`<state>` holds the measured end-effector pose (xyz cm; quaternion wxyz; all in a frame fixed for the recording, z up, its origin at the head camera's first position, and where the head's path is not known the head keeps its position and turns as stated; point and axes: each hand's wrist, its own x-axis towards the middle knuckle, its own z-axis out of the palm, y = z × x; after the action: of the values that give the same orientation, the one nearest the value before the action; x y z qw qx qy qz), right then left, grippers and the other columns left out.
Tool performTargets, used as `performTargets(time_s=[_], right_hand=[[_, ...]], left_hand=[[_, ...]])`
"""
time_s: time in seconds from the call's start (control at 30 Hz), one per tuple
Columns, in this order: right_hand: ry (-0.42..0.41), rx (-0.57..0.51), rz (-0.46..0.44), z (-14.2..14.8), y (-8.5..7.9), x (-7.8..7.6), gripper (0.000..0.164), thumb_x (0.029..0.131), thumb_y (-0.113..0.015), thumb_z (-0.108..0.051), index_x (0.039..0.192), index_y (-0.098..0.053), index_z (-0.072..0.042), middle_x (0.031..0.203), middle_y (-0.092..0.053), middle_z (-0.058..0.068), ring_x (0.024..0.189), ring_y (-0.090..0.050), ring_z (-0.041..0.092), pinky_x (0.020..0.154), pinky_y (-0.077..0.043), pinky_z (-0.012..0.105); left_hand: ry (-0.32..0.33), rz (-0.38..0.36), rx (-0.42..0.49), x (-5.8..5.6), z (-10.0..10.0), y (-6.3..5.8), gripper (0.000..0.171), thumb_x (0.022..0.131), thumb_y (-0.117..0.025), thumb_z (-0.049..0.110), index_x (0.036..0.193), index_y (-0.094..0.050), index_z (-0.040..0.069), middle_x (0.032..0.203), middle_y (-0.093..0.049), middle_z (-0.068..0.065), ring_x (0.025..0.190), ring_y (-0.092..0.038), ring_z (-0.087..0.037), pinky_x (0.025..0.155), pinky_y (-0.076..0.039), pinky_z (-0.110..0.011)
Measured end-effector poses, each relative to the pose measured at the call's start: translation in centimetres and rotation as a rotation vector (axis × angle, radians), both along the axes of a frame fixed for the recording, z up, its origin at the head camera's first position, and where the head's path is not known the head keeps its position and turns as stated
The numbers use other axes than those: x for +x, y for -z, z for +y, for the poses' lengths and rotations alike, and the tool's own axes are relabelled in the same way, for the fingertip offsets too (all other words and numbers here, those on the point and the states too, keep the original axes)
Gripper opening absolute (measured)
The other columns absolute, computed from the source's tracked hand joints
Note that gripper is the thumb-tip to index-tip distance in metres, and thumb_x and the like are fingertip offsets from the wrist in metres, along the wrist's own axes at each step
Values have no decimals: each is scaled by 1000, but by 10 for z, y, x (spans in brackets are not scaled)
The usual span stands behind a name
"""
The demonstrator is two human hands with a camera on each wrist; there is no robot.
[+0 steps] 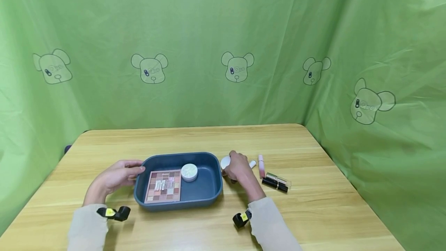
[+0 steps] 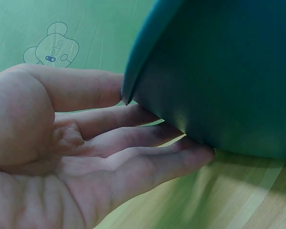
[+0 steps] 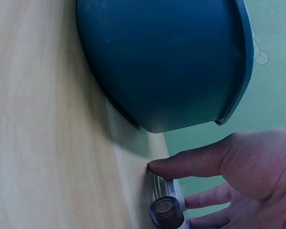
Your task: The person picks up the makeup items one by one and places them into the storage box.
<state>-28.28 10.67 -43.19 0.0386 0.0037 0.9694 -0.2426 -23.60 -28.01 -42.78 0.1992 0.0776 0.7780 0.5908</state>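
A dark blue rectangular bin (image 1: 199,204) stands on the table. Inside lie an eyeshadow palette (image 1: 163,187) and a white round jar (image 1: 189,172). On the bin's left side, my left hand (image 1: 116,177) touches the outer wall with extended fingers, its thumb (image 2: 93,88) at the rim. Just right of the bin, my right hand (image 1: 240,167) pinches a white-topped round compact (image 1: 225,162) between thumb and fingers; its clear edge shows in the right wrist view. A dark round-ended tube (image 3: 166,212) lies beside it, partly hidden under the hand in the head view.
Right of my right hand lie a white tube (image 1: 252,164), a pink lip gloss tube (image 1: 261,166), a clear tube with a gold part (image 1: 278,179) and a black tube (image 1: 275,184). A green curtain (image 1: 195,88) hangs behind the wooden table (image 1: 313,212) and along its sides.
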Motion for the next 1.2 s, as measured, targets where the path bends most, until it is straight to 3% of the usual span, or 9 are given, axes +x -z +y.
performTargets(time_s=[0.7, 0.87, 1.2], right_hand=[[21, -74, 95, 4, -7, 3, 72, 72, -90, -18, 133, -57, 1, 116, -67, 22, 104, -61, 38, 90, -57, 49], [7, -90, 130, 6, -13, 5, 65, 71, -89, -15, 126, -59, 2, 108, -68, 21, 99, -63, 37, 86, -58, 48], [23, -62, 139, 8, -21, 8, 69, 71, -85, -18, 131, -57, 3, 113, -67, 22, 107, -60, 40, 88, -58, 51]], left_hand=[[-2, 1, 12, 1, 1, 0, 60, 105, -52, 18, 146, -32, -21, 147, -44, -38, 138, -45, -50, 107, -52, -49], [-3, 1, 17, 1, 0, 0, 60, 105, -53, 18, 146, -31, -21, 147, -44, -38, 138, -45, -50, 107, -52, -49], [2, 3, 26, 0, 0, 1, 59, 105, -53, 17, 145, -33, -20, 146, -46, -38, 135, -50, -47, 105, -55, -47]])
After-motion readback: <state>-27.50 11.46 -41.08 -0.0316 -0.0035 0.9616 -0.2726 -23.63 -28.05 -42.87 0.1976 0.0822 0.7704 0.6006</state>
